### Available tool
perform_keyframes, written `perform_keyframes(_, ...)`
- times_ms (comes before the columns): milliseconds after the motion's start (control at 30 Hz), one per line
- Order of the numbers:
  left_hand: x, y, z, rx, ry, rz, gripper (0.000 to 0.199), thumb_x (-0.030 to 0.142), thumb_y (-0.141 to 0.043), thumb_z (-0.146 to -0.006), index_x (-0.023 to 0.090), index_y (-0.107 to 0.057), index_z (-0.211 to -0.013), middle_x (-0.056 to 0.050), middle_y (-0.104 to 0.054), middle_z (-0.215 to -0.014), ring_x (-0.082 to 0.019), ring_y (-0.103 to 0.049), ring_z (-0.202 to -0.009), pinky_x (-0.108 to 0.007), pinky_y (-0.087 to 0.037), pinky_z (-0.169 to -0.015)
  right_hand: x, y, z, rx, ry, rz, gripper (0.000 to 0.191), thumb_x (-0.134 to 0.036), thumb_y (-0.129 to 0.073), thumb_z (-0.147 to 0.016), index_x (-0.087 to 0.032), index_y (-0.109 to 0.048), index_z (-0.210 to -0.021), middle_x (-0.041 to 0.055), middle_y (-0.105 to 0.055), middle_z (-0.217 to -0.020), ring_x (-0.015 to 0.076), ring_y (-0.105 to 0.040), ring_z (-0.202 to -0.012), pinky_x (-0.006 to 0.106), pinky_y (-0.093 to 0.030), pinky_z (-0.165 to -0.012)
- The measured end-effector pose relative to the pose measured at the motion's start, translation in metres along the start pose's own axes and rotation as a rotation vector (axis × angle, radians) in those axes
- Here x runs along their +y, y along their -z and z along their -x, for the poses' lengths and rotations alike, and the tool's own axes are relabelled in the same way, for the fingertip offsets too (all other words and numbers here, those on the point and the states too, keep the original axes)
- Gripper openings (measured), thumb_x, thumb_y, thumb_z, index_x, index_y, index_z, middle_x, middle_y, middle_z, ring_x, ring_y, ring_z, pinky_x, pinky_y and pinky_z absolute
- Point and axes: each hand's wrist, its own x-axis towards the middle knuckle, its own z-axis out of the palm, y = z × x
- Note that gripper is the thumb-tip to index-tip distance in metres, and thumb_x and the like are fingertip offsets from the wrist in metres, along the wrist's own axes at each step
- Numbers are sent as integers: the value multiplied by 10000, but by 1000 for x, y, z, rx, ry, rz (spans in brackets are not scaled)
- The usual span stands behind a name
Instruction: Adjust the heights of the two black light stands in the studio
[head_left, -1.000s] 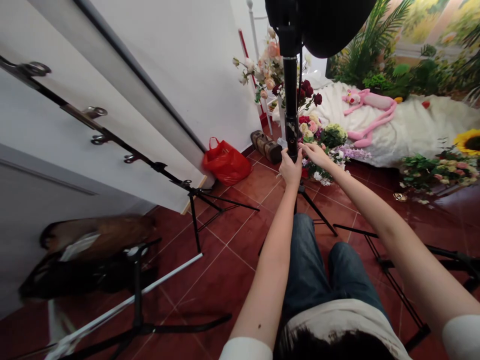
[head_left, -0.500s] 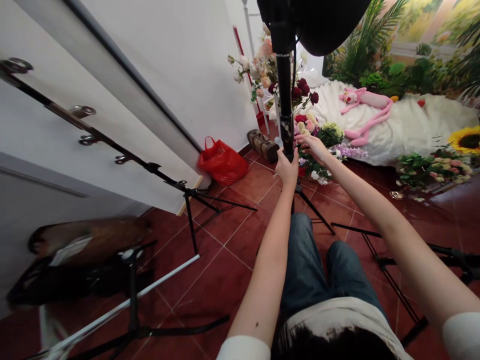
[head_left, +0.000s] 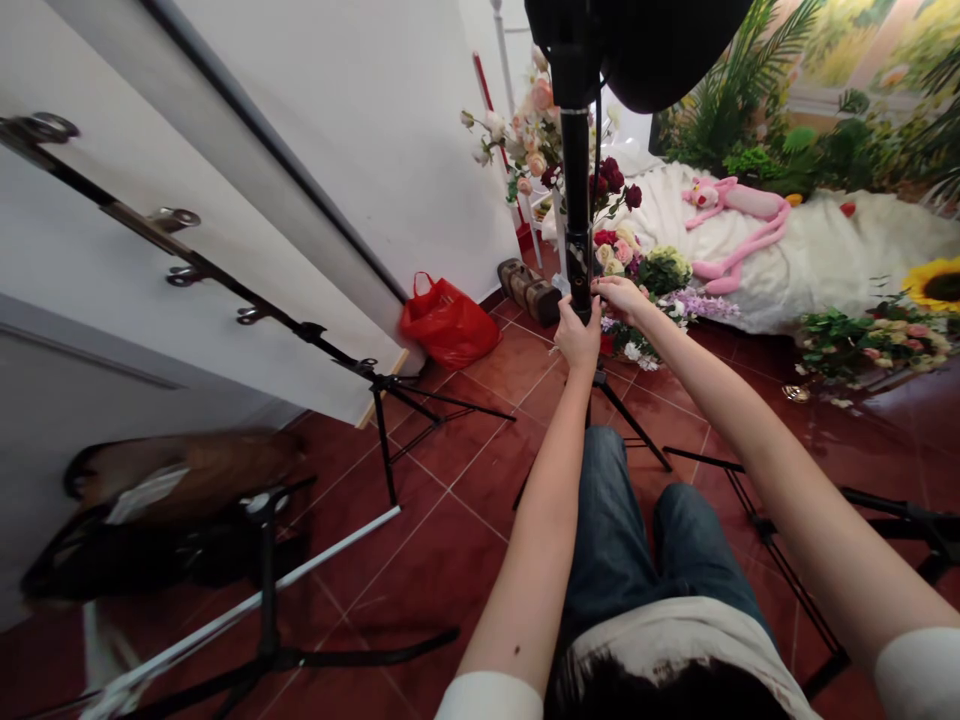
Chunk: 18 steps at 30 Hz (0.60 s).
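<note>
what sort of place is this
Probably a photo studio: light stands, such as the black stand in front, face a garden-scene backdrop, with a pink plush toy posed on white cloth.

Clock centred on our left hand [head_left: 579, 338]. Pole [head_left: 576, 195] blocks 12 o'clock. Flowers [head_left: 664, 270] crowd 2, just beyond our right hand [head_left: 621, 298]. Red bag [head_left: 450, 325] sits at 9, metal stand [head_left: 385, 384] nearer 8. Passable: bare floor [head_left: 442, 545] at 7, outside our left forearm. Knees [head_left: 604, 470] obstruct 5 to 6.
</note>
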Motion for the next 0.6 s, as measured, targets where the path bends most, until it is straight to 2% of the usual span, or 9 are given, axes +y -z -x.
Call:
perform_keyframes(67,2,1,0,1,3,5,511,594,-418,-952,183,-517,-1239,-134,-716,-1154,-243,-710,-1049,-300,-516,-817,-5,-4,-2,29,-66,44,203,-194,-662,-823,-212,-487,-722,-91,-346,-450,55,-277,-370,197,-197,-366)
perform_keyframes(167,3,3,0,0,12,13,516,601,-431,-945,183,-517,-1235,-130,-720,-1146,-250,-711,-1043,-304,-515,-811,-15,-8,-6,65,-202,120,293,-162,-602,-860,-216,-403,-652,-89,-276,-456,44,-228,-372,183,-179,-369)
perform_keyframes(233,3,4,1,-7,13,22,517,602,-438,-942,184,-518,-1236,-131,-721,-1141,-255,-711,-1043,-308,-516,-809,-23,-7,-8,-23,-316,198,348,-173,-580,-884,-221,-357,-621,-89,-250,-461,34,-194,-369,176,-160,-368)
perform_keyframes(300,2,4,1,-11,11,35,516,600,-437,-942,186,-518,-1240,-132,-721,-1133,-255,-711,-1042,-311,-517,-812,-27,-2,-9,-130,-339,252,376,-178,-576,-893,-221,-344,-601,-89,-241,-449,30,-179,-357,173,-144,-362)
perform_keyframes(400,1,2,0,-2,8,54,519,603,-435,-941,187,-523,-1237,-133,-719,-1124,-256,-713,-1030,-316,-518,-808,-21,7,-8,-144,-173,241,362,-181,-613,-880,-210,-372,-612,-92,-261,-421,35,-206,-345,169,-144,-352)
perform_keyframes(500,0,1,0,12,11,63,532,611,-451,-930,179,-532,-1229,-141,-715,-1124,-262,-715,-1019,-319,-520,-799,-3,13,-3,-120,35,119,273,-248,-552,-937,-190,-473,-682,-88,-335,-417,42,-243,-354,161,-186,-359)
perform_keyframes(600,0,0,-1,15,18,69,540,612,-472,-920,172,-542,-1227,-148,-717,-1114,-264,-716,-1010,-318,-520,-800,14,11,-1,-63,180,1,293,-334,-505,-973,-184,-520,-722,-87,-381,-429,42,-266,-364,159,-220,-384)
